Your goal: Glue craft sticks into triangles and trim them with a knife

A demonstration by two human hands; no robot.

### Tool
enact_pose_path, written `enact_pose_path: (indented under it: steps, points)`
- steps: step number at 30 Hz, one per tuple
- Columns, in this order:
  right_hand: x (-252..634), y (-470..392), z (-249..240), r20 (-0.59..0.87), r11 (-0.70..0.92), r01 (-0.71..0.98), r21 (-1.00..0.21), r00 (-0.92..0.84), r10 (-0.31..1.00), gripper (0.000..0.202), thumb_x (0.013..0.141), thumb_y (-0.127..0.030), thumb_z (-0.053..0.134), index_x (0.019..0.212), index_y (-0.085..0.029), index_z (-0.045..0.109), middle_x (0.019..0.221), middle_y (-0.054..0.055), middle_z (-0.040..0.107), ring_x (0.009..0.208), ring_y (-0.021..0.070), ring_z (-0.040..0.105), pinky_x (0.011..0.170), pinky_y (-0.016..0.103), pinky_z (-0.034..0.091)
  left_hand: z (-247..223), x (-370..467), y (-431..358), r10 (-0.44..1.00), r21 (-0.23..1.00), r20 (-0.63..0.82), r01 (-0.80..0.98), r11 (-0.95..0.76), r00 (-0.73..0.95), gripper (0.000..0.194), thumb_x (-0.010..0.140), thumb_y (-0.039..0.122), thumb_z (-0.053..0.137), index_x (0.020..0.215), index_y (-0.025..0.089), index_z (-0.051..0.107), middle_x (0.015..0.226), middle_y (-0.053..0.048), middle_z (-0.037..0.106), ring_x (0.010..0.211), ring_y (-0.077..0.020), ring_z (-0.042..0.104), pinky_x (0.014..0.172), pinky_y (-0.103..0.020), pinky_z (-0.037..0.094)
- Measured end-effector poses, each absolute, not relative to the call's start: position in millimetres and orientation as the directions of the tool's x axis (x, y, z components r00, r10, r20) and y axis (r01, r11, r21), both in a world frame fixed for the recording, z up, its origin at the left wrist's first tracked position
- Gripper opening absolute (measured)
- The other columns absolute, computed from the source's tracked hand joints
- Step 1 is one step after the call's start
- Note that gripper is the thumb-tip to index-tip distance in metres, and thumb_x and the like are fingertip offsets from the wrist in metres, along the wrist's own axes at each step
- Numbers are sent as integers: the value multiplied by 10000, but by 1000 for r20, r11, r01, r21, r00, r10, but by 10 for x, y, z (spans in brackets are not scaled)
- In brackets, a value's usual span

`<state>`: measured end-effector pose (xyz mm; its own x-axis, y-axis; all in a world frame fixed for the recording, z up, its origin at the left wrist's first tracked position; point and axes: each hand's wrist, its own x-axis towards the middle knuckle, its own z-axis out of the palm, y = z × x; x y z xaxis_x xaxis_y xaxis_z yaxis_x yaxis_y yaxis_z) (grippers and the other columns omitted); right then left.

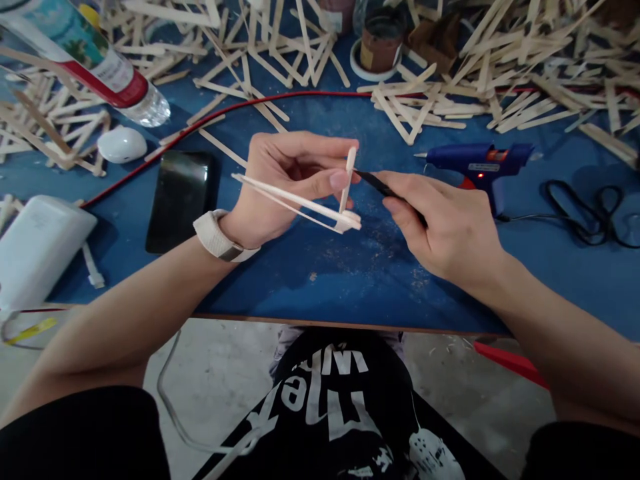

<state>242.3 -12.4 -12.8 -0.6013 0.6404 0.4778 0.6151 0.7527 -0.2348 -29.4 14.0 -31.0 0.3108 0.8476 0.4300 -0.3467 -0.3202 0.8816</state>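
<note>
My left hand [295, 177] pinches a small frame of joined popsicle sticks [295, 198], its fingers closed on the short upright stick. Two longer sticks of the frame run left from the joined corner, below my thumb. In my right hand [445, 213] is a slim dark tool with a pointed black blade, which looks like a craft knife [375, 182]. Its tip is at the upright stick, close to my left fingertips; whether it touches the wood I cannot tell. My right fingers are wrapped round the handle and hide most of it.
A blue glue gun [480, 159] with a lit red light lies right, its black cord [585, 213] coiled nearby. Phone [179, 200], white power bank [43, 250], white case [123, 145] and plastic bottle [100, 60] are left. A red cable [225, 112] crosses before piled popsicle sticks [520, 60].
</note>
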Motion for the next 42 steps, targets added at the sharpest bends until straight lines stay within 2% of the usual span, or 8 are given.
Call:
enact_pose_path:
  steps: [4, 8, 12, 15, 20, 31, 34, 42]
  points:
    - [2416, -123, -130, 486, 751, 611, -251, -592, 643, 407, 1278, -335, 469, 1583, -269, 729, 1340, 45, 885, 1092, 219, 880, 897, 336, 710, -349, -278, 168, 839, 862, 452, -389, -325, 301, 89, 1022, 228, 971, 1105, 223, 940, 1058, 13, 934, 787, -149, 905, 661, -207, 757]
    - [2404, -151, -82, 474, 749, 603, -276, -592, 652, 415, 1273, -324, 483, 1585, -248, 744, 1344, 56, 892, 1068, 235, 889, 864, 351, 715, -377, -293, 172, 845, 874, 440, -361, -326, 302, 61, 1024, 264, 967, 1064, 303, 941, 1090, -3, 930, 760, -163, 879, 597, -254, 750]
    - [2396, -175, -47, 416, 718, 624, -309, -590, 692, 439, 1282, -350, 448, 1591, -264, 747, 1327, 60, 898, 1046, 229, 882, 831, 344, 697, -386, -307, 165, 851, 896, 405, -330, -297, 335, 79, 1006, 305, 993, 1066, 324, 945, 996, 7, 922, 724, -149, 858, 569, -220, 716]
    - [2393, -172, -74, 462, 736, 610, -294, -583, 668, 415, 1283, -336, 452, 1557, -250, 752, 1289, 45, 900, 1025, 225, 882, 750, 323, 651, -375, -290, 150, 874, 902, 379, -332, -276, 303, 109, 996, 345, 1012, 1046, 277, 943, 894, 3, 895, 691, -143, 856, 541, -196, 695]
    - [2390, -163, -106, 505, 760, 583, -288, -582, 638, 372, 1274, -297, 493, 1525, -212, 755, 1263, 39, 901, 1007, 220, 885, 703, 308, 607, -371, -266, 157, 892, 902, 360, -348, -257, 275, 258, 952, 395, 1047, 1011, 174, 927, 890, 4, 885, 658, -120, 847, 520, -138, 634]
    - [2413, -166, -107, 472, 735, 604, -308, -574, 669, 388, 1271, -323, 496, 1547, -243, 756, 1379, 55, 891, 1195, 280, 896, 918, 377, 736, -337, -288, 176, 869, 884, 376, -406, -232, 321, 122, 956, 264, 1032, 1020, 213, 941, 1000, -1, 933, 726, -110, 874, 631, -172, 712]
    - [2411, -175, -94, 477, 738, 604, -300, -575, 664, 385, 1266, -311, 506, 1541, -229, 764, 1382, 81, 891, 1191, 297, 900, 888, 389, 737, -310, -286, 156, 886, 898, 332, -397, -191, 324, 145, 948, 281, 1038, 1013, 198, 938, 990, 1, 930, 728, -106, 875, 630, -159, 706]
    - [2410, -178, -110, 491, 729, 612, -306, -555, 671, 374, 1267, -336, 510, 1538, -279, 760, 1265, 33, 904, 1128, 267, 899, 877, 374, 731, -251, -285, 125, 918, 925, 238, -363, -115, 317, 351, 891, 364, 1075, 994, 103, 864, 928, -2, 895, 697, -125, 866, 610, -175, 695]
